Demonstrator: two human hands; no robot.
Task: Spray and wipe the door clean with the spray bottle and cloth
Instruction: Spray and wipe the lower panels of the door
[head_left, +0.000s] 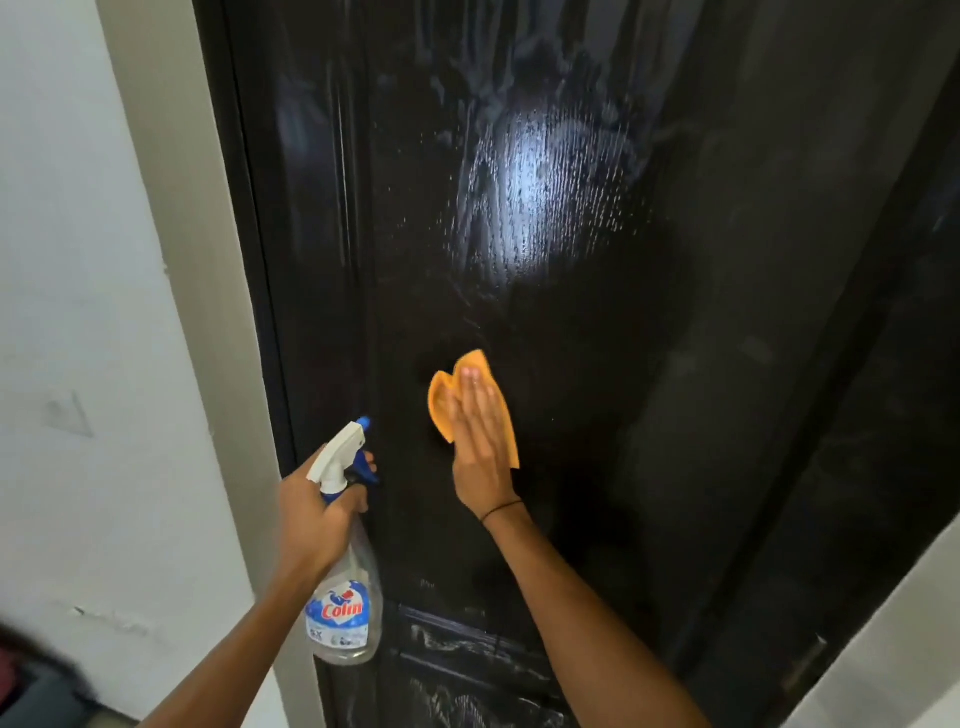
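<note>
1. Door (597, 312): black, glossy, fills centre and right of frame; wet streaks and glare at upper centre.
2. Right hand (480, 431), centre frame: fingers straight, palm pressing orange cloth (441, 402) flat against door.
3. Left hand (319, 512), lower left: curled around neck of Colin spray bottle (345, 597), nozzle aimed at door.
4. White wall (78, 260) at left.

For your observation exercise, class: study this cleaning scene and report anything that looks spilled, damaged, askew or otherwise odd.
Nothing looks damaged or spilled. The only irregularity is wet, streaky smears on the glossy black door, above the orange cloth and along the lower panel: unwiped cleaner, expected mid-task.
</note>
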